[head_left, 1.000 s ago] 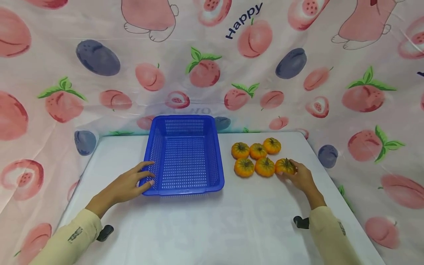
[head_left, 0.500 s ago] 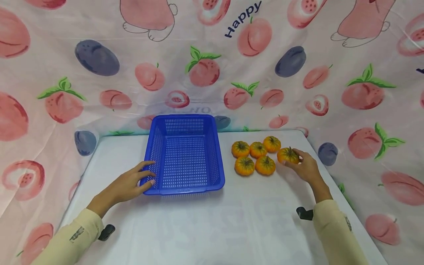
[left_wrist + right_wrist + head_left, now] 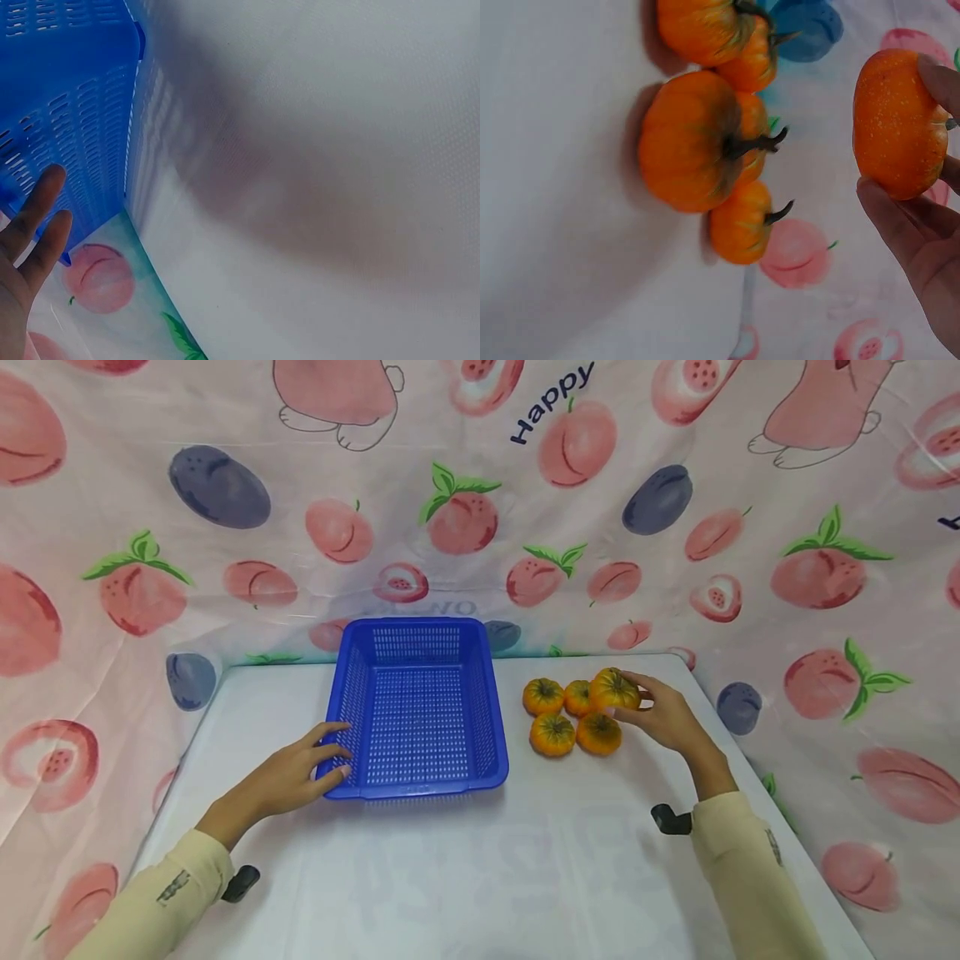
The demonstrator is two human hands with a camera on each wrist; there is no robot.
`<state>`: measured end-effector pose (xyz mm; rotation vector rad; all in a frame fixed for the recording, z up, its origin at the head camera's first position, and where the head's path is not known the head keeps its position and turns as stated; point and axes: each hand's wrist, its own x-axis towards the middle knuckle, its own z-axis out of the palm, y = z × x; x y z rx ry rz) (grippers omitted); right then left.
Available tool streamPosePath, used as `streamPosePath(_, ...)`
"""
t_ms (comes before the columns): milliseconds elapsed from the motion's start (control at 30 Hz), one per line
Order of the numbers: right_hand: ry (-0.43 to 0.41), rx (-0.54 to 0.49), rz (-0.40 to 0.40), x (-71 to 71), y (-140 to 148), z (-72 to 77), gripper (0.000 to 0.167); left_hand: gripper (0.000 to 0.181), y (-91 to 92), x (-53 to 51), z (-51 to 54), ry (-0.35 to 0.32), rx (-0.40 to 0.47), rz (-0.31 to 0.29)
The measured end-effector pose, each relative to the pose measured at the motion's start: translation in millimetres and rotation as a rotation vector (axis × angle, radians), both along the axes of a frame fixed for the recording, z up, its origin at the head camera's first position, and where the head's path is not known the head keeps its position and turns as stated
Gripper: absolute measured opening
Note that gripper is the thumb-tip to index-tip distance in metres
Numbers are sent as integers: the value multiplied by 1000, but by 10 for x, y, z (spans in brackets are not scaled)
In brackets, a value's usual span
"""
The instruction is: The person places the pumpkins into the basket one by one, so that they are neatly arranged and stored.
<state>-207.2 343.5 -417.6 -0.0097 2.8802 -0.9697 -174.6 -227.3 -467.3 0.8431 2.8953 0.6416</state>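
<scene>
My right hand [image 3: 663, 714] holds a small orange pumpkin [image 3: 615, 690] between thumb and fingers, lifted above the others. In the right wrist view the held pumpkin [image 3: 898, 124] is apart from the group, its stem towards the palm. Several more small pumpkins [image 3: 552, 735] lie close together on the table; the raised one hides part of the group in the head view. A blue perforated plastic basket [image 3: 420, 792] stands left of them, with nothing in it. Over its left rim lies my left hand [image 3: 300, 774], fingers spread and loosely extended; the left wrist view shows two fingers [image 3: 46, 196] against the basket.
The white table [image 3: 480, 877] runs up to a fruit-printed cloth [image 3: 465, 435] at the back and sides. Black camera mounts [image 3: 671, 820] stick out from both wrists.
The right hand has picked up the front right pumpkin from the group. It has raised it and carried it left, over the far right pumpkin. The left hand and basket have stayed put.
</scene>
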Motion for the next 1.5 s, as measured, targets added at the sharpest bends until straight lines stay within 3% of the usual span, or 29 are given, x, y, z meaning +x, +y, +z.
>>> streamPosePath(300,34,-28,137,-125,-266,157,78,33,2,20,31,-5,2,6)
streamPosePath(633,3,-46,234,-252,-602,293,75,31,21,9,19,-2,10,2)
streamPosePath(833,-8,-39,243,-347,-841,320,76,32,11,34,20,-9,11,9)
streamPosePath(1067,-7,-118,260,-462,-1126,344,79,31,3,12,5,-5,11,4)
streamPosePath(1500,9,-183,272,-799,-1735,294,76,31,9,2,-25,-10,20,11)
